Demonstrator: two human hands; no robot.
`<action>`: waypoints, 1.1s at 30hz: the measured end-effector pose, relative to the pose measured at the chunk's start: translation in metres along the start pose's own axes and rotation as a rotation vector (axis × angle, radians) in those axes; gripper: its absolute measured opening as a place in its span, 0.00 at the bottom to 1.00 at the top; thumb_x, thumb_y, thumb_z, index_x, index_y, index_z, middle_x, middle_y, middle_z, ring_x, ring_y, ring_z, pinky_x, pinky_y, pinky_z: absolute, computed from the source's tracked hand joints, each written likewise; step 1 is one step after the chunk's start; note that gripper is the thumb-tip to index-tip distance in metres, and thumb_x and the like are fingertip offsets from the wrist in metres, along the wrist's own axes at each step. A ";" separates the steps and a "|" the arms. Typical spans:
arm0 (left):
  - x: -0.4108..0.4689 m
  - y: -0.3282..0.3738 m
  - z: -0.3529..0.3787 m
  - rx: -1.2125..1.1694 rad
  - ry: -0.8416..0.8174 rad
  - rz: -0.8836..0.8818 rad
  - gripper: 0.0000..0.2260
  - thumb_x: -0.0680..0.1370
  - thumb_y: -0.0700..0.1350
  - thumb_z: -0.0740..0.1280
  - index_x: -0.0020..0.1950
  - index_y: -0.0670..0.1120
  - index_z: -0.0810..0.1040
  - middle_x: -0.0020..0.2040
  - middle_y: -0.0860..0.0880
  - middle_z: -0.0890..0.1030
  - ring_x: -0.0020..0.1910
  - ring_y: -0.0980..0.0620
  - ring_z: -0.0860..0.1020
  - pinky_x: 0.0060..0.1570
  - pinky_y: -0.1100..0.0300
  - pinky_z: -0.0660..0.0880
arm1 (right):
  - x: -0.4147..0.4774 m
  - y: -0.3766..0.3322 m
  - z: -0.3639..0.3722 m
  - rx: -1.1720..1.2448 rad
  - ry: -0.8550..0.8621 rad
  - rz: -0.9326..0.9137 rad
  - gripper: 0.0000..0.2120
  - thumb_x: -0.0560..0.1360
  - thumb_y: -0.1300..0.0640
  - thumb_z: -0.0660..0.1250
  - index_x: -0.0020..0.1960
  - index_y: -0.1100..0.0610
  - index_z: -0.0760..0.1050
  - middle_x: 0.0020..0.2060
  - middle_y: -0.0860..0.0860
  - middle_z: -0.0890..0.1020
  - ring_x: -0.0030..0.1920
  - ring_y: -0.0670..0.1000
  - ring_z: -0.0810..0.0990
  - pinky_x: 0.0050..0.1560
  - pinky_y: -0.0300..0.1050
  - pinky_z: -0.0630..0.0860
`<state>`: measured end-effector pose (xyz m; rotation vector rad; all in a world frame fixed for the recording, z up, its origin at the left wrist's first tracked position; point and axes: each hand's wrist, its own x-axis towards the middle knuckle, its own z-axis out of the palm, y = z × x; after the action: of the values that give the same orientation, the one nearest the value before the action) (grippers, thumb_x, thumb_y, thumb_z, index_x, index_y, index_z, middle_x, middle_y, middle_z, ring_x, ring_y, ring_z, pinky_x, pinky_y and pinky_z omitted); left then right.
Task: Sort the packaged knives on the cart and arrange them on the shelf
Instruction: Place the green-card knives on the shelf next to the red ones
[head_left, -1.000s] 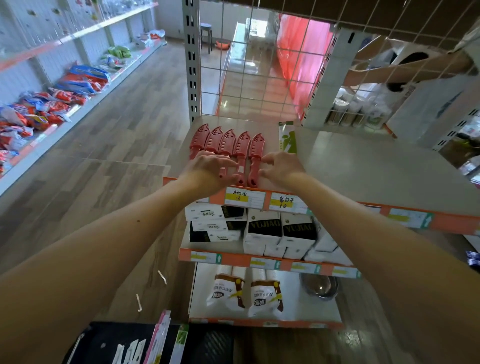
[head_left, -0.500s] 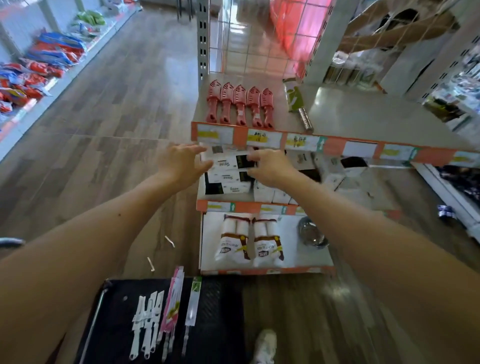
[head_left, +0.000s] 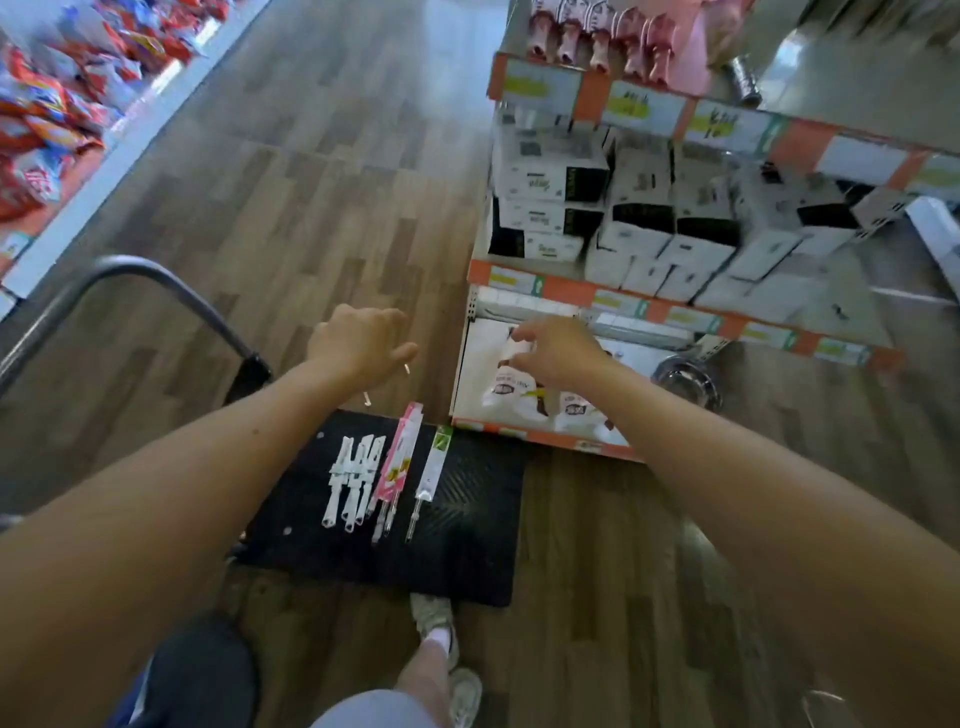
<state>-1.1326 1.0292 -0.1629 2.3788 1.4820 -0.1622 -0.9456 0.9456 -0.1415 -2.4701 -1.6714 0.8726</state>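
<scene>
White knives (head_left: 356, 475), a pink pack (head_left: 397, 460) and a clear green-topped pack (head_left: 432, 467) lie side by side on the black cart (head_left: 467, 530), handles toward the person; blurred red knives (head_left: 597, 39) line the top shelf (head_left: 589, 101); left hand (head_left: 358, 343) and right hand (head_left: 558, 349) hang apart above the cart's far edge, loose-fingered, holding nothing.
</scene>
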 end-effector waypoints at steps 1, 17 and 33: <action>-0.010 -0.003 0.010 -0.013 -0.017 -0.010 0.22 0.77 0.57 0.61 0.69 0.49 0.69 0.61 0.42 0.78 0.61 0.43 0.73 0.58 0.47 0.73 | -0.004 0.000 0.013 -0.002 -0.019 -0.006 0.20 0.78 0.53 0.63 0.68 0.55 0.70 0.68 0.52 0.72 0.67 0.54 0.70 0.63 0.46 0.70; -0.034 -0.068 0.110 -0.158 -0.225 -0.033 0.21 0.78 0.55 0.61 0.69 0.49 0.69 0.59 0.44 0.79 0.59 0.44 0.75 0.54 0.49 0.76 | -0.003 -0.023 0.150 0.070 -0.187 0.085 0.15 0.79 0.54 0.61 0.62 0.59 0.76 0.59 0.55 0.78 0.59 0.55 0.76 0.55 0.42 0.72; 0.044 -0.176 0.405 -0.404 -0.328 -0.190 0.18 0.78 0.52 0.63 0.65 0.46 0.73 0.62 0.48 0.78 0.60 0.49 0.76 0.59 0.55 0.72 | 0.131 0.038 0.443 0.206 -0.245 0.304 0.13 0.77 0.52 0.64 0.56 0.58 0.79 0.54 0.54 0.80 0.50 0.54 0.79 0.49 0.48 0.77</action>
<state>-1.2372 1.0009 -0.5930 1.7982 1.4216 -0.2575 -1.0852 0.9215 -0.5832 -2.5946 -1.1959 1.3533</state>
